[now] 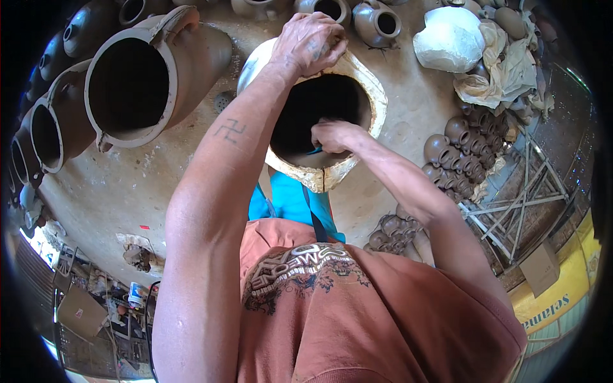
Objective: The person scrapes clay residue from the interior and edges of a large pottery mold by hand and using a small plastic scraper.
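Observation:
A large hollow vessel point(373, 89) with a thick, rough cream rim stands in front of me, its mouth turned up toward me. A dark seam splits the near side of its rim. My left hand point(313, 41) is curled over the far part of the rim, fingertips hidden beneath the knuckles. Inside the mouth, close to the near right wall, my right hand point(333, 136) is closed around a small thin teal-blue tool point(314, 151). Only the tool's lower end shows; its kind is unclear. The vessel's deep interior is in dark shadow.
Big clay jars point(185, 76) lie on the left with dark mouths facing me. Several brown pots point(377, 25) stand beyond the vessel. A white plaster-like lump point(449, 39) and crumpled cloth point(501, 67) are at far right, above stacked small pots point(456, 150) and a metal frame point(520, 191).

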{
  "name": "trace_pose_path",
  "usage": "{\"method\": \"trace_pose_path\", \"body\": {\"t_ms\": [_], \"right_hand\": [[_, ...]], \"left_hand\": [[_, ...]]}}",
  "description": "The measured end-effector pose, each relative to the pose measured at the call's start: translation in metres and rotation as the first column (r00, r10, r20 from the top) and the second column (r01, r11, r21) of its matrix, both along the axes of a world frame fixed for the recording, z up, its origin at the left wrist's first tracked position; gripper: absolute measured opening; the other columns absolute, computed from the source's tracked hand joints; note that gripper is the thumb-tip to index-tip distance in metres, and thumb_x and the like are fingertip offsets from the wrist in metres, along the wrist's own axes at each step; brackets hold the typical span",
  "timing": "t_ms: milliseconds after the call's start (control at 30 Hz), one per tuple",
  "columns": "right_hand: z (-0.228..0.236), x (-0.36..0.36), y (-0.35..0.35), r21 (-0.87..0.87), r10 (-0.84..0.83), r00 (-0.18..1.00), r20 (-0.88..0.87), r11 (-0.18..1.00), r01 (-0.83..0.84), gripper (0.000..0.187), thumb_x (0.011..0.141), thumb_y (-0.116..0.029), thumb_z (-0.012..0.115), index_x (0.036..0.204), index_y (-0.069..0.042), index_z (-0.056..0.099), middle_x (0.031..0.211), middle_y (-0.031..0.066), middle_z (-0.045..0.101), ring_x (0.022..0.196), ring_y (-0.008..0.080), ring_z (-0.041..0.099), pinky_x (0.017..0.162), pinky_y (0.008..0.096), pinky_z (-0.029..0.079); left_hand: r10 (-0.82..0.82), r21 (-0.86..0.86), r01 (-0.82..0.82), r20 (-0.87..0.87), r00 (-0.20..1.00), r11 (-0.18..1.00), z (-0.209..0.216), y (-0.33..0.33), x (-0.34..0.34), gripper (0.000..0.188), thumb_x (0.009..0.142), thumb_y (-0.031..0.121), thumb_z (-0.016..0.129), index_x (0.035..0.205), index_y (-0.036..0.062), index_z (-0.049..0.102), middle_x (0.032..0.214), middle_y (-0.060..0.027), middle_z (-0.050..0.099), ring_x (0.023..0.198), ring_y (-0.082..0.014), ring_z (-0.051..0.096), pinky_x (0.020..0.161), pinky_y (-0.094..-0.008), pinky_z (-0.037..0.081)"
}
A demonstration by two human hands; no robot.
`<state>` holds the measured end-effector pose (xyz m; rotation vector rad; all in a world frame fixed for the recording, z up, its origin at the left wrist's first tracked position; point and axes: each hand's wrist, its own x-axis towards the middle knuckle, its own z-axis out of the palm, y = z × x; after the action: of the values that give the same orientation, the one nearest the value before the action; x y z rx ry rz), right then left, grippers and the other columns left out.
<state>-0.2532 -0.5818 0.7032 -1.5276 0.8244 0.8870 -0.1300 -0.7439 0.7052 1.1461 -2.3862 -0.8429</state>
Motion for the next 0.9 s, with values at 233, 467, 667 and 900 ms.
{"method": "trace_pose_path", "body": {"t_ms": [233,467,667,900], "right_hand": [[0.119,-0.003,-0.058,-0.040,0.335,0.940,-0.066,0.940,-0.338,0.019,0.072,-0.006,0.071,0.089,-0.002,0.077,0.095,0.0222,0.074,0.096,0.0380,0.072,0.080,0.0465,0.059],[0.058,-0.007,-0.029,-0.543,0.131,0.977,-0.168,0.815,-0.203,0.012,0.076,-0.010,0.068,0.081,-0.007,0.078,0.084,0.0159,0.075,0.083,0.0340,0.075,0.071,0.0438,0.061],[0.043,0.027,0.027,-0.371,-0.084,0.979,-0.186,0.929,0.010,0.023,0.087,-0.017,0.062,0.099,-0.009,0.079,0.104,0.0158,0.076,0.102,0.0309,0.073,0.089,0.0435,0.059],[0.023,0.089,0.005,-0.337,-0.978,0.207,-0.010,0.199,0.920,0.031,0.080,-0.022,0.070,0.094,0.005,0.074,0.097,0.0302,0.072,0.100,0.0448,0.070,0.093,0.0464,0.056]], "left_hand": [[-0.011,-0.008,0.011,0.003,1.000,1.000,-0.002,0.000,0.005,0.029,0.089,0.035,0.065,0.106,0.0136,0.076,0.113,-0.0063,0.074,0.113,-0.0250,0.064,0.101,-0.0432,0.046],[0.044,-0.028,-0.045,-0.028,0.999,0.999,-0.007,0.002,0.000,0.025,0.090,0.038,0.064,0.102,0.0192,0.076,0.109,-0.0023,0.073,0.115,-0.0216,0.063,0.103,-0.0414,0.044],[-0.010,-0.056,0.007,-0.042,0.999,0.998,-0.006,0.000,0.004,0.035,0.090,0.038,0.064,0.110,0.0116,0.075,0.115,-0.0100,0.073,0.114,-0.0277,0.064,0.102,-0.0424,0.046],[-0.017,-0.043,0.015,-0.050,0.999,0.999,-0.004,-0.002,0.000,0.033,0.090,0.038,0.064,0.106,0.0120,0.077,0.111,-0.0091,0.074,0.111,-0.0271,0.066,0.102,-0.0424,0.047]]}}
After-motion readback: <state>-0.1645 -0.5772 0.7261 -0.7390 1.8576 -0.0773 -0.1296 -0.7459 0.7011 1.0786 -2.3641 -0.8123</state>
